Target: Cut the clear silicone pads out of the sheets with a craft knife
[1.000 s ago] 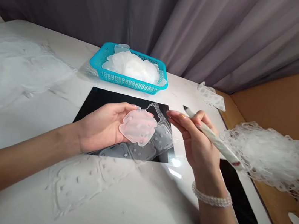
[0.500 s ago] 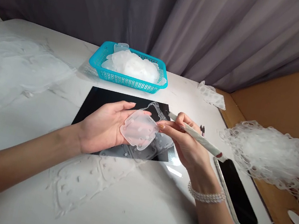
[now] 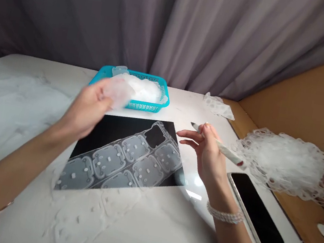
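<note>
My left hand pinches a translucent plastic piece, blurred by motion, in front of the blue basket. White translucent pieces are heaped in that basket. In my right hand is a slim pale tool with a dark pointed tip, like a craft knife or pen, held by the thumb side while other fingers stretch out. Between my hands a clear moulded sheet lies slantwise over a black mat. One cell near its upper end is an open hole showing black.
On the right lie a phone and a pile of clear cut-out frames on cardboard. A crumpled strip rests at the back. Clear sheets cover the table's left side. A grey curtain hangs behind.
My left hand has moved up and left with the plastic piece, from over the mat to the basket's front. My right hand has let go of the piece and still holds the tool.
</note>
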A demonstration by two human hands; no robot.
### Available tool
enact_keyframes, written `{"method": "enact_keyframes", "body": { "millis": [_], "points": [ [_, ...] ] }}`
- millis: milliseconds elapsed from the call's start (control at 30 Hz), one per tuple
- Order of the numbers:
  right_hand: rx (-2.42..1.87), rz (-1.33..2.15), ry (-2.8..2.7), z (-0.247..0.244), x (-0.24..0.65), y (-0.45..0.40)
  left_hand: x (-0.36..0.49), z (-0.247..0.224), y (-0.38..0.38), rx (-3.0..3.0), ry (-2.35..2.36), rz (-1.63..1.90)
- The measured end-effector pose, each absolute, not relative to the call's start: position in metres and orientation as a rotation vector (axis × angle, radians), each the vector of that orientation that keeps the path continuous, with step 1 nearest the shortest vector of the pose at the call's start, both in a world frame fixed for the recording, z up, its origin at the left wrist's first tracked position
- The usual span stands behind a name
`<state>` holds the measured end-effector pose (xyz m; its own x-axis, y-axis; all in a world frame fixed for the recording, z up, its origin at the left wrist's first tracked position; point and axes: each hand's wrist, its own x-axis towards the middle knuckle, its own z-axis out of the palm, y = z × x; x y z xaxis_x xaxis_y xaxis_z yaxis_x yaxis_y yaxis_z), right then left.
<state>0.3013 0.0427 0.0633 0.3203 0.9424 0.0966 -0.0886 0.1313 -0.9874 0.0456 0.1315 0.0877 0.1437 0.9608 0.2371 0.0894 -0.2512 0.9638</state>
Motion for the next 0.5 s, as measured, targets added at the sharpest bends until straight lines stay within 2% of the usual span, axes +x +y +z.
{"method": "enact_keyframes", "body": {
  "millis": [100,233,367,500],
  "points": [
    [-1.146,0.963,-0.924,0.059,0.307,0.047,0.046,0.096,0.188,2.000,1.297,1.388],
    [-1.191,0.942,-0.975,0.052,0.307,0.050,0.069,0.082,0.230,2.233,1.336,1.111],
    [-1.248,0.872,-1.004,0.055,0.308,0.046,0.083,0.050,0.220,2.453,1.374,0.806],
    [-1.270,0.782,-1.030,0.067,0.309,0.040,0.081,0.040,0.172,2.681,1.297,0.928]
  ]
}}
